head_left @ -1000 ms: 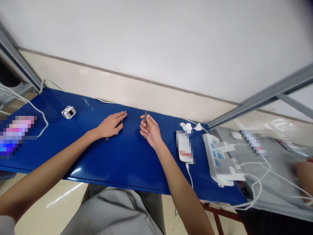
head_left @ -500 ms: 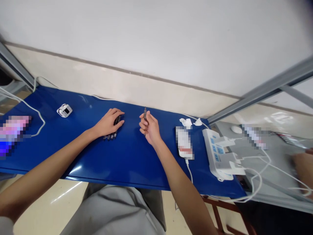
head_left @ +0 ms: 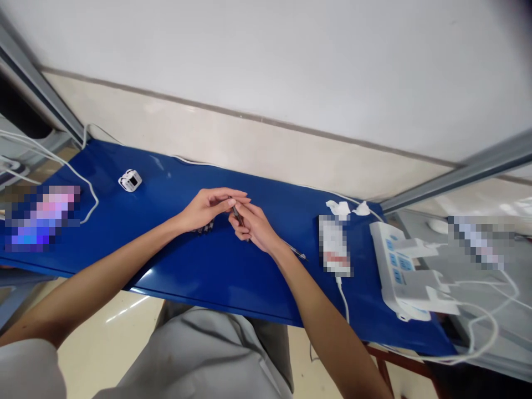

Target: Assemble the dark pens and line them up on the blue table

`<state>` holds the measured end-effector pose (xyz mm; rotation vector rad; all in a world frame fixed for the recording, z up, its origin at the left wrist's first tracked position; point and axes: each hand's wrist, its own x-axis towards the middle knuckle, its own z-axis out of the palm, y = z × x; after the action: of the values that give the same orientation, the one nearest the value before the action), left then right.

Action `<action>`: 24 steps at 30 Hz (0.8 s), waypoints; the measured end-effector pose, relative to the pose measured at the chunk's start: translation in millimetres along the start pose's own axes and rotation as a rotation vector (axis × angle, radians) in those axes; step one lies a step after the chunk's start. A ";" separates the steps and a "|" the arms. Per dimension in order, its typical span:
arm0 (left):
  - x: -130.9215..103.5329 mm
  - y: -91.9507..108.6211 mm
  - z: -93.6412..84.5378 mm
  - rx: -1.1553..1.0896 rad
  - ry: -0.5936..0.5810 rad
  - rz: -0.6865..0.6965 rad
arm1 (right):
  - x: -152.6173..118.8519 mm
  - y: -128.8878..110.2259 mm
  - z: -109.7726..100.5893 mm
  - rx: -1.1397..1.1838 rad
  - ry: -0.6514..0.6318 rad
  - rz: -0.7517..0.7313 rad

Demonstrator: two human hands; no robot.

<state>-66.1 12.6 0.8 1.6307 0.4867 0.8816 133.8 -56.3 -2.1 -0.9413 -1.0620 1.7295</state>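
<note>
My right hand (head_left: 254,223) is wrapped round a dark, slim pen-like piece (head_left: 238,215), whose upper end points up and left. My left hand (head_left: 208,209) meets it over the blue table (head_left: 233,277), its thumb and fingers pinched at that upper end. Below my left palm lie several dark pieces with clear tips (head_left: 205,228), mostly covered by the hand. A thin pen-like rod (head_left: 297,252) rests on the table, partly behind my right forearm.
On the left are a small white device (head_left: 130,180) and a blurred-out phone (head_left: 45,219). To the right lie a white-cabled phone (head_left: 333,244), crumpled tissue (head_left: 338,209) and a power strip (head_left: 393,271) with plugs. A wall stands behind the table.
My left hand has moved right, off the dark pieces, and now meets my right hand at the held piece. The thin rod now shows beside my right forearm. The view has shifted somewhat.
</note>
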 end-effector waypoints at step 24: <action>5.9 -12.6 -3.8 -0.235 0.243 -0.068 | 6.8 7.3 -13.7 -0.501 0.162 -0.261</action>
<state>-63.5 22.5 -9.3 1.2934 0.5804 1.0507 141.8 -48.2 -14.7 -1.1651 -1.4702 1.1723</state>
